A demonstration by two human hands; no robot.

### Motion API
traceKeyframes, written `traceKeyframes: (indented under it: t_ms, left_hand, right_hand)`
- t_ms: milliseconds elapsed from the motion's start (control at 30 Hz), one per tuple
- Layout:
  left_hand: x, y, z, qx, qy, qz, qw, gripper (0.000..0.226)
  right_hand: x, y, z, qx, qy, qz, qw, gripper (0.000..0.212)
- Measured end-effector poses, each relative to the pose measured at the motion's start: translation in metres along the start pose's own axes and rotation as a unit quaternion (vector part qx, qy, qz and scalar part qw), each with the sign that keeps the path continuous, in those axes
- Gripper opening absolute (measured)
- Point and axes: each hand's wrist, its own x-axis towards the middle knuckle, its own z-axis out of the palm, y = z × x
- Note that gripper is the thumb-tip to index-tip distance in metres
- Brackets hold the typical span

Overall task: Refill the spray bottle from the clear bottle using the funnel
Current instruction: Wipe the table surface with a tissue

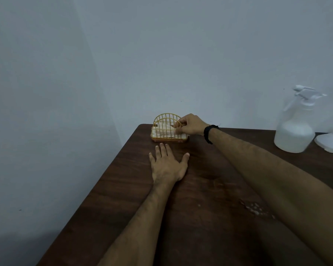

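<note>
Two hands show: our left hand (168, 166) lies flat, fingers spread, on the table (210, 189); farther back our right hand (188, 125) pinches a napkin (164, 131) in one wire holder (166, 128). Farthest right stands one spray bottle (296, 129), capped, partly full. We see no funnel or clear bottle, so we judge pouring finished, with wiping left.

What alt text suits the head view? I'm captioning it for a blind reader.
A person's right hand pinches a white paper napkin in a yellow wire holder on a dark wooden table; the left hand rests flat. A white plastic spray bottle stands far right.
</note>
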Motion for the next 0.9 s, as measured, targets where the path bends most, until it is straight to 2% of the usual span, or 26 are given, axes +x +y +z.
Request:
traceKeyframes:
  t_ms: [100,267,467,600,700,900]
  left_hand:
    - [0.000,0.001,-0.002,0.000,-0.002,-0.003,1.000,0.096]
    - [-0.002,0.003,-0.003,0.004,-0.003,-0.006,1.000,0.096]
    - [-0.002,0.002,-0.003,0.005,-0.007,-0.006,1.000,0.096]
    - [-0.001,0.001,-0.001,0.005,-0.002,-0.006,1.000,0.096]
    - [0.000,0.001,-0.001,0.008,-0.006,-0.008,1.000,0.097]
    - [0.000,0.000,-0.003,0.009,-0.011,-0.009,1.000,0.097]
  right_hand:
    - [0.001,-0.003,-0.006,0.072,-0.011,0.044,0.996,0.038]
    - [0.010,-0.014,-0.015,0.002,-0.016,0.051,0.999,0.045]
    - [0.027,-0.020,-0.023,-0.035,-0.047,0.074,0.995,0.034]
    - [0.031,-0.014,-0.026,-0.067,-0.087,0.042,0.993,0.009]
    - [0.032,-0.010,-0.025,-0.089,-0.105,0.019,0.990,0.006]
    - [0.023,-0.004,-0.017,0.020,-0.047,-0.022,0.998,0.009]
